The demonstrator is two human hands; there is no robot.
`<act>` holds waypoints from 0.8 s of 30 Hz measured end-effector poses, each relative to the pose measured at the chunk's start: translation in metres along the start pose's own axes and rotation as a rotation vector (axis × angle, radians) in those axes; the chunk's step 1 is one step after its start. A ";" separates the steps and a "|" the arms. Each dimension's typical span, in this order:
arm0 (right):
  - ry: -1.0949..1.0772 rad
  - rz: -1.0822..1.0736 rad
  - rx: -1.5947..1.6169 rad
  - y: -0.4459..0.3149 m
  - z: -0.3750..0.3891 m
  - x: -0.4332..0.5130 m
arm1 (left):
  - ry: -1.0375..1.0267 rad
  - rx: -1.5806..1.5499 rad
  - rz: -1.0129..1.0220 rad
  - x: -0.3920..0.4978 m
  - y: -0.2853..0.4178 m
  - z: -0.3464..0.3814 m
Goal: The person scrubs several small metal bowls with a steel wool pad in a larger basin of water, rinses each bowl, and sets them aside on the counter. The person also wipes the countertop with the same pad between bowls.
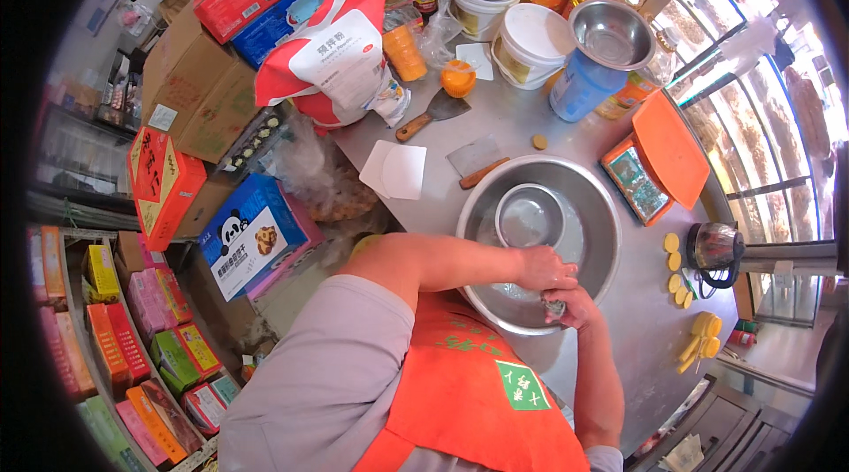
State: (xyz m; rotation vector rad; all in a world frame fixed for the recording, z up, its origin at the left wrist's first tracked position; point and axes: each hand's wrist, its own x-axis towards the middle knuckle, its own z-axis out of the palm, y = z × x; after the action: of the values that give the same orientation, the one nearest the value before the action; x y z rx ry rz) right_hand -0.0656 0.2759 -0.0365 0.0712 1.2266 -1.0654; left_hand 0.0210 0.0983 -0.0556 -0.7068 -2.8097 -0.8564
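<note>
A large round steel basin stands at the table's near edge, with a small round metal bowl inside it. Over the basin's near part, my left hand is curled and touches my right hand. A small grey crumpled thing, perhaps a cloth or scrubber, sticks out of my right hand's grasp. Whether my left fingers also hold part of it is hidden. Just beyond the basin's rim lies a scraper with a wooden handle. The basin's bottom looks wet.
Farther back are a wooden-handled scraper, white plastic tubs, a blue container under a steel bowl and a premix powder bag. An orange scale, yellow discs and a glass pot stand right.
</note>
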 end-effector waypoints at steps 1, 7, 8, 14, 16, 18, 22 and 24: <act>0.007 -0.001 -0.035 -0.002 0.003 -0.003 | -0.058 -0.048 -0.056 0.001 -0.001 0.001; 0.561 -0.674 -1.156 0.011 0.032 -0.029 | -0.583 -0.910 -0.783 0.020 -0.030 0.029; 0.601 -0.789 -1.442 0.015 0.036 -0.030 | -0.666 -1.170 -0.949 0.022 -0.033 0.034; 0.695 -0.470 -1.671 0.024 0.040 -0.006 | -0.996 -0.718 -0.687 0.031 -0.022 0.037; 0.758 -0.390 -1.644 0.023 0.036 0.002 | -0.755 -0.362 -0.597 0.026 -0.007 0.031; 0.764 -0.327 -1.586 0.022 0.033 0.006 | -0.552 -0.171 -0.535 0.018 0.004 0.024; 0.687 -0.308 -1.257 0.013 0.035 0.001 | -0.331 -0.100 -0.398 0.009 0.006 0.017; 0.583 -0.221 -1.022 0.005 0.037 -0.005 | -0.293 -0.068 -0.324 0.011 0.002 0.016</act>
State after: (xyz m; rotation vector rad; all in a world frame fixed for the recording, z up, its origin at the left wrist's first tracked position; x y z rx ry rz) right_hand -0.0346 0.2608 -0.0205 -0.5879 2.2265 -0.4903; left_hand 0.0124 0.1132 -0.0651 -0.4173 -3.2334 -0.9704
